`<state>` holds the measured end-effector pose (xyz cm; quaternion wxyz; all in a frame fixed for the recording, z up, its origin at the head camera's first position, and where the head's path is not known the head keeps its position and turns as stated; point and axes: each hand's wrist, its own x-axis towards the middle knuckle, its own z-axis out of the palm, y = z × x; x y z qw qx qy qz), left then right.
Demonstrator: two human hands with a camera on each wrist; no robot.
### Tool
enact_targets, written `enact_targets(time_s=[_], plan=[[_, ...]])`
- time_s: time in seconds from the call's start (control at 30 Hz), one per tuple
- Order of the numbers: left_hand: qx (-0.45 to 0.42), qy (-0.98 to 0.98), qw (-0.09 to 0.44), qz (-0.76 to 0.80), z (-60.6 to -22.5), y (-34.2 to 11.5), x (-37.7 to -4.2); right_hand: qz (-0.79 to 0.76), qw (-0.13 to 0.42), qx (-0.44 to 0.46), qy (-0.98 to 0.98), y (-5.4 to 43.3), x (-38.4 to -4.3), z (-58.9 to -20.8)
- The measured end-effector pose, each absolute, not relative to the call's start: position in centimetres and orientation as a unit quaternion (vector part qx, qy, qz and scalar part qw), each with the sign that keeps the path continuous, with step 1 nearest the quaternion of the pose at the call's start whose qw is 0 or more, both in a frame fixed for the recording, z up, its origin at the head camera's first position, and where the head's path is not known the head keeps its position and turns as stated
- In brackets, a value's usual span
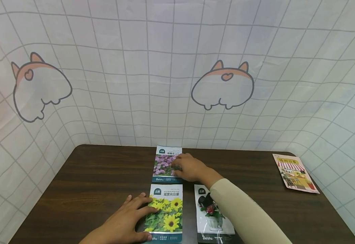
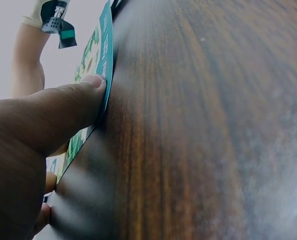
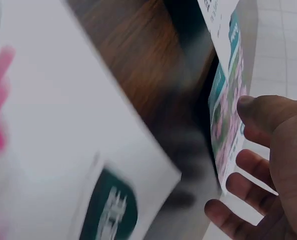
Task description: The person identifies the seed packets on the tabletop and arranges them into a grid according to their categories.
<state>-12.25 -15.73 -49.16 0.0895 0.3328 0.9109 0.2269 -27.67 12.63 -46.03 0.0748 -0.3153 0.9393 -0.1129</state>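
Closest to you, the sunflower packet (image 1: 166, 206) lies face up on the dark wooden table (image 1: 104, 176), a teal band across its bottom. Your left hand (image 1: 127, 217) rests along its left side with the fingers spread and grasping nothing; the left wrist view shows your thumb against the teal band. Just right of it, with a narrow strip of table between, lies the potted-flower packet (image 1: 211, 222), partly covered by your cream sleeve (image 1: 247, 206).

Beyond the sunflower packet, nearly in line with it, the purple-flower packet (image 1: 162, 165) lies close to the table's far edge. Your right hand (image 1: 192, 167) is over its right side, fingers loosely bent and apart, not clenched; you have the thumb at its printed face. Well off to your right, near the table's right edge, lies a pink packet (image 1: 296, 173), turned at an angle. Behind everything hangs a white gridded curtain (image 1: 165, 101).
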Motion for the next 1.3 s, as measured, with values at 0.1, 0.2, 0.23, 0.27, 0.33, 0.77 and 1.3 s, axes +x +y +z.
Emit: enact_targets(time_s=[0.1,0.2,0.23,0.27,0.33,0.77,1.3], plan=[[0.331,0.912,0.092,0.225,-49.0,-15.7,-12.2,-0.109,0.069,-0.306,0.943,13.6,-27.6,-45.8],[0.327,0.913,0.098,0.222,-49.0,-15.6,-12.3,-0.108,0.055,-0.300,0.946,15.1,-27.7,-45.6],[0.326,0.913,0.100,0.222,-48.9,-15.6,-12.3,-0.107,0.051,-0.297,0.947,15.7,-27.7,-45.6],[0.326,0.914,0.101,0.221,-48.9,-15.6,-12.3,-0.107,0.047,-0.293,0.949,16.3,-27.6,-45.5],[0.326,0.914,0.100,0.219,-49.0,-15.6,-12.3,-0.111,0.036,-0.290,0.950,17.6,-27.6,-45.3],[0.332,0.912,0.097,0.222,-49.1,-15.7,-12.3,-0.138,-0.024,-0.246,0.959,27.3,-27.3,-45.5],[0.327,0.913,0.104,0.222,-49.1,-15.7,-12.3,-0.131,-0.084,-0.199,0.968,37.3,-25.8,-45.8]])
